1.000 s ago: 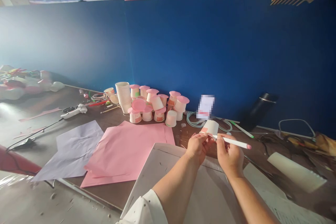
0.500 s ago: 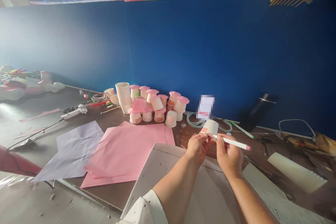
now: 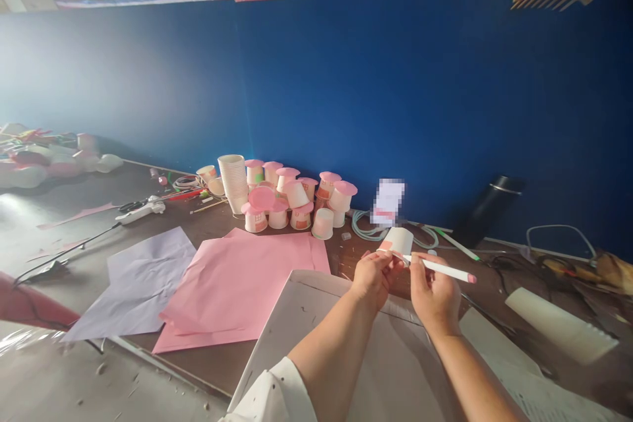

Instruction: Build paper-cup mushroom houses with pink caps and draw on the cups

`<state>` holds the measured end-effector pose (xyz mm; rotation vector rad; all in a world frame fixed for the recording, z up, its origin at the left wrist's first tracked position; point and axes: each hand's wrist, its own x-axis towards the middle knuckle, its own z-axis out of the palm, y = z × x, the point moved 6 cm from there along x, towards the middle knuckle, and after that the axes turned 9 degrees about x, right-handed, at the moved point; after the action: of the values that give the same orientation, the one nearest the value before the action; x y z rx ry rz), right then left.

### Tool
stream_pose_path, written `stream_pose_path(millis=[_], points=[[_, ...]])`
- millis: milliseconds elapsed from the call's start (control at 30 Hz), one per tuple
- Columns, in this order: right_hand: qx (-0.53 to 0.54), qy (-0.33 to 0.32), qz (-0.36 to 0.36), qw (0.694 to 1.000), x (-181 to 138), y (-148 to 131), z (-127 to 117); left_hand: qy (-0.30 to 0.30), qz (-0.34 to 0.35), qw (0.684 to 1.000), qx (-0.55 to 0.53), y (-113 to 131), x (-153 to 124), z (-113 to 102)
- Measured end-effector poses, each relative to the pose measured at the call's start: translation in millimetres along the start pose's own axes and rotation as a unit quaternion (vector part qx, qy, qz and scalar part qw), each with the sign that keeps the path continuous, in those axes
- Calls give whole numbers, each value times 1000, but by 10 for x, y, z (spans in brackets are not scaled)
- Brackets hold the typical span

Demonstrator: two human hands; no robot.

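My left hand (image 3: 372, 276) is closed around a small white paper cup (image 3: 398, 240) that bears a pink patch, held upside down above a white board (image 3: 316, 336). My right hand (image 3: 436, 291) pinches a white marker with a pink cap (image 3: 445, 270); its tip touches the cup's side near the pink patch. Both hands are close together over the table, just right of a pink paper sheet (image 3: 242, 287).
A heap of paper cups with pink lids (image 3: 291, 201) and a cup stack (image 3: 232, 181) stand by the blue wall. A lilac sheet (image 3: 141, 280), glue gun (image 3: 141, 210), scissors, cables, a black flask (image 3: 487, 211) and a white roll (image 3: 561, 324) lie around.
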<state>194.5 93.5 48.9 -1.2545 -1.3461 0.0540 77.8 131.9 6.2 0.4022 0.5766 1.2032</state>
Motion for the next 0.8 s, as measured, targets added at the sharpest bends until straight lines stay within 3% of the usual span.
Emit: stream_pose_path(millis=[800], points=[[-9,5,-17,1000,-6,-59,-16,-25,4,1000,1,10,-5,9]])
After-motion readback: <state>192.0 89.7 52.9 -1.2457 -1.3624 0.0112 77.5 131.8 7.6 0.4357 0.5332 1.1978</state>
